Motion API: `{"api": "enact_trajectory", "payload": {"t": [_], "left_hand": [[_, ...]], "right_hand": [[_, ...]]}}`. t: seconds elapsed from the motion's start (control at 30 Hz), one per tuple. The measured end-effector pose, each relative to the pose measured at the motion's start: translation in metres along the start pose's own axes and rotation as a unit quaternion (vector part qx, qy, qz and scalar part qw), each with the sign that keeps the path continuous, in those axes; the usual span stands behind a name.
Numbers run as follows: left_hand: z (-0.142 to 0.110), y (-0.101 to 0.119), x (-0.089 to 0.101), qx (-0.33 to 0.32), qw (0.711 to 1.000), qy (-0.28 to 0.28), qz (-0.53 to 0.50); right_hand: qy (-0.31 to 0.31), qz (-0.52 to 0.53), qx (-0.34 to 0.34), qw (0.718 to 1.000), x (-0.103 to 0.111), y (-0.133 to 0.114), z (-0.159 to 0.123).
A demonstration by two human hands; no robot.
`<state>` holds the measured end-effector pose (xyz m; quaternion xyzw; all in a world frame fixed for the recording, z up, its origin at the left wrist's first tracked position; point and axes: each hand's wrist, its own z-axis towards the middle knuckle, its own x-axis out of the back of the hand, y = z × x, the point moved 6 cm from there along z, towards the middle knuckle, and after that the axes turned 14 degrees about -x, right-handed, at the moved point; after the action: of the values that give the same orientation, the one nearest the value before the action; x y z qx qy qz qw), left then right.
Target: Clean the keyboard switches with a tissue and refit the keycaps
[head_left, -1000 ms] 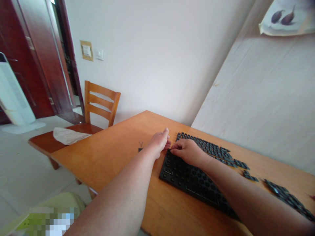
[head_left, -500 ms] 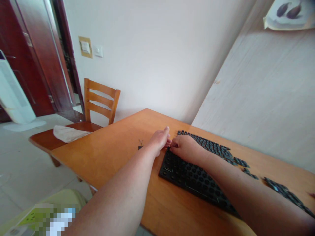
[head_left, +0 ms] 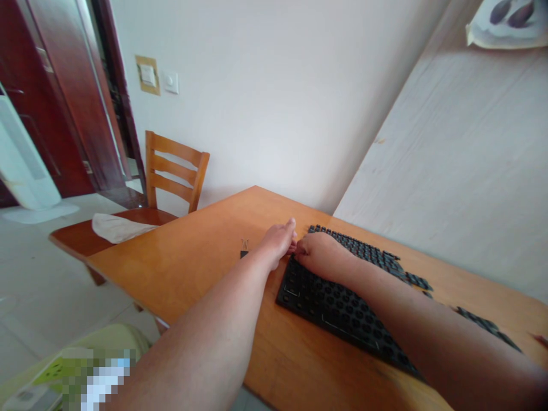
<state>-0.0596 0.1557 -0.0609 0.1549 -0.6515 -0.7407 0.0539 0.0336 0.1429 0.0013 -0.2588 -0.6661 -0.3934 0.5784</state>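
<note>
A black keyboard base (head_left: pixel 342 319) lies on the wooden table, its key positions mostly bare. At its far left corner, my left hand (head_left: pixel 280 240) rests with the thumb stretched up and the fingers apart beside the right hand's fingertips. My right hand (head_left: pixel 321 251) reaches over that same corner, fingers bent and pressed together; whatever they pinch, if anything, is hidden. Behind the right hand, rows of black keycaps (head_left: pixel 363 246) are laid out on the table. A black binder clip (head_left: pixel 244 253) sits left of my left forearm, partly covered by it.
More keycaps (head_left: pixel 483 322) lie beyond my right forearm. The wooden table (head_left: pixel 205 245) meets the wall at the back. A wooden chair (head_left: pixel 175 171) with a white cloth (head_left: pixel 120 228) on its seat stands left. A pale green stool (head_left: pixel 124 337) is at lower left.
The camera view has shifted slightly. Both hands stay at the keyboard's far left corner, with only tiny movement. My right forearm now covers more of the keycaps at right.
</note>
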Motion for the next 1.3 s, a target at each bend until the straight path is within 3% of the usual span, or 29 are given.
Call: {"api": "enact_trajectory", "payload": {"t": [0.23, 0.33, 0.5, 0.77, 0.93, 1.1, 1.3], "left_hand": [[0.003, -0.002, 0.001, 0.011, 1.000, 0.008, -0.004], [0.005, -0.003, 0.002, 0.014, 1.000, 0.018, 0.002], [0.005, -0.003, 0.002, 0.014, 1.000, 0.027, 0.006], [0.005, -0.003, 0.003, 0.014, 1.000, 0.024, 0.008], [0.006, -0.004, 0.003, 0.012, 1.000, 0.024, 0.010], [0.004, -0.002, 0.004, 0.013, 1.000, 0.025, -0.003], [0.004, -0.002, 0.005, 0.018, 0.999, 0.030, -0.001]], "right_hand": [[0.030, 0.039, 0.020, 0.999, -0.001, 0.005, -0.019], [0.056, 0.073, 0.004, 0.996, -0.002, 0.012, -0.030], [0.042, 0.070, -0.033, 0.996, -0.008, 0.011, -0.046], [0.032, 0.024, -0.053, 0.998, -0.013, 0.005, -0.044], [0.018, 0.062, -0.044, 0.997, -0.013, 0.010, -0.045], [0.063, 0.119, -0.078, 0.988, -0.003, 0.021, -0.050], [0.040, 0.107, -0.079, 0.990, -0.007, 0.014, -0.054]]}}
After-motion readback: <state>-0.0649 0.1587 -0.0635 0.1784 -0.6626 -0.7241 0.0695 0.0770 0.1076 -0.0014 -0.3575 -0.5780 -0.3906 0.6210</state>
